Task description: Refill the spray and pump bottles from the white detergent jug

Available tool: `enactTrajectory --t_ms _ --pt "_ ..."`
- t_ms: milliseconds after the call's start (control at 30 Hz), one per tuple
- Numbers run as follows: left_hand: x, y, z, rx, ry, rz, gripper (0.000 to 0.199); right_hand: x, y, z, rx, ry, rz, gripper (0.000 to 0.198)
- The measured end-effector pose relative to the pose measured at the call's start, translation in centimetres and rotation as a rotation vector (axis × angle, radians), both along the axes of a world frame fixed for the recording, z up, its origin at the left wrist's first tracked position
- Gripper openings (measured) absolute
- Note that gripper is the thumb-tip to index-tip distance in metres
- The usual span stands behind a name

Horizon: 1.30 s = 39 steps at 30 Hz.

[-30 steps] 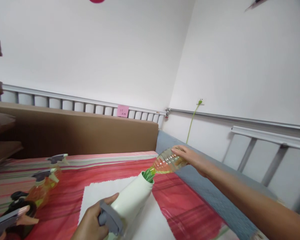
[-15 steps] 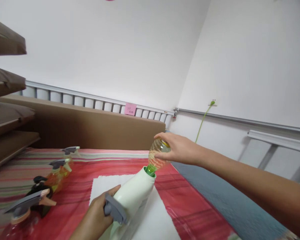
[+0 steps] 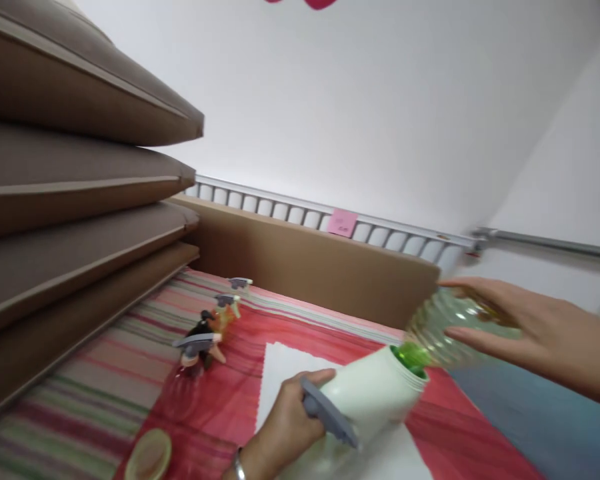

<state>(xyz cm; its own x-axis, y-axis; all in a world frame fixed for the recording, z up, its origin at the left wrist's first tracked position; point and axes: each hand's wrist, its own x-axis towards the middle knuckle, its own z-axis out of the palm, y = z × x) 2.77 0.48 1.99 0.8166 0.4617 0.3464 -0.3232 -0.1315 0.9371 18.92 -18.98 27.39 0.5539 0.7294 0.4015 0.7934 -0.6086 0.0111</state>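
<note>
My left hand (image 3: 293, 413), a silver bracelet at its wrist, is closed round a pale green bottle (image 3: 375, 390) that leans toward the right with its wide mouth uncapped. By the thumb a grey handle-like piece (image 3: 327, 411) sticks out; whether it belongs to the bottle I cannot tell. My right hand (image 3: 535, 333) grips a clear ribbed bottle (image 3: 440, 330) from its base end, tipped down to the left. At the meeting of the two mouths is a bright green part (image 3: 413, 356), set inside the pale bottle's opening. Some yellowish colour shows near my right fingers.
Several spray bottles, including one with a pink body (image 3: 184, 387), stand left on the red striped tablecloth (image 3: 220, 427). A round pale lid (image 3: 149, 455) lies in front. White paper (image 3: 275, 367) is under my hands. Stacked brown cushions (image 3: 80, 180) rise at left; a brown board (image 3: 300, 257) stands behind.
The view has swung left, so hands and bottles appear farther right and the cushions fill more of the left. The pale bottle leans flatter, and the ribbed bottle is tipped nearer to level.
</note>
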Motion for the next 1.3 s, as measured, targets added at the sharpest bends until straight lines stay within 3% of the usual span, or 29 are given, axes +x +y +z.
enactTrajectory --t_ms 100,200,433,533,1067,1200,1300 --pt "0.6 1.2 -1.3 -0.078 0.069 -0.034 0.066 3.0 0.3 -1.7 0.058 0.004 0.036 0.064" --pt "0.6 2.6 -2.3 -0.130 0.092 -0.088 0.071 3.5 1.2 -2.3 0.092 0.039 0.033 0.063" --pt "-0.7 3.7 -0.7 -0.074 0.110 -0.194 0.068 -2.6 2.9 0.6 -0.040 0.113 0.039 0.062" --pt "-0.9 3.9 -0.3 -0.045 0.105 -0.222 0.068 -3.8 3.4 1.2 -0.043 0.117 0.004 0.061" --pt "-1.1 4.4 -0.5 -0.037 0.099 -0.226 0.061 -3.5 2.6 1.0 -0.012 0.159 -0.034 0.061" --pt "-1.3 4.8 -0.5 -0.024 0.127 -0.156 0.066 -4.3 2.3 1.4 0.018 0.180 -0.066 0.058" --pt "-2.1 5.2 0.6 -0.048 0.152 -0.086 0.068 -3.9 0.8 1.3 0.077 0.193 -0.088 0.058"
